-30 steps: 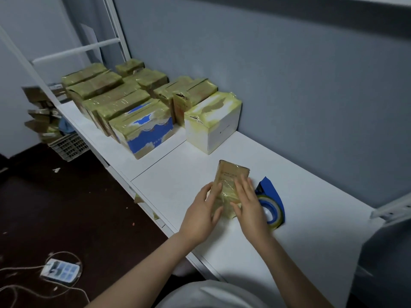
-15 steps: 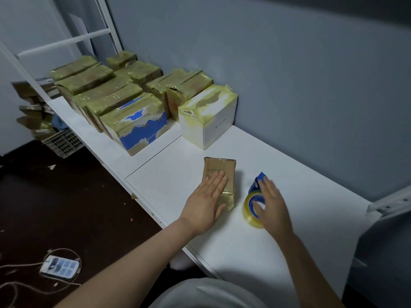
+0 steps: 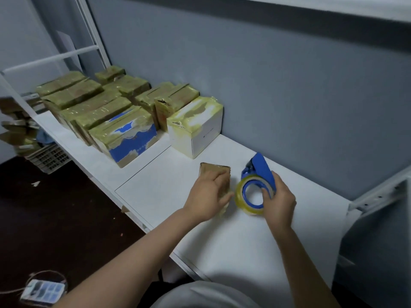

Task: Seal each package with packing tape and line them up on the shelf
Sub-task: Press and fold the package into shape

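The small brown package (image 3: 215,169) lies flat on the white shelf (image 3: 244,245), in front of the white box (image 3: 201,132). The left hand (image 3: 206,196) rests on the package, fingers (image 3: 219,177) extended across its top face. The right hand (image 3: 279,202) grips the blue tape dispenser (image 3: 262,168), fingers curled round its handle; the tape roll (image 3: 240,197) stands on edge, just beside the package. Taped packages (image 3: 89,101) stand in rows at the shelf's far-left end, against the wall.
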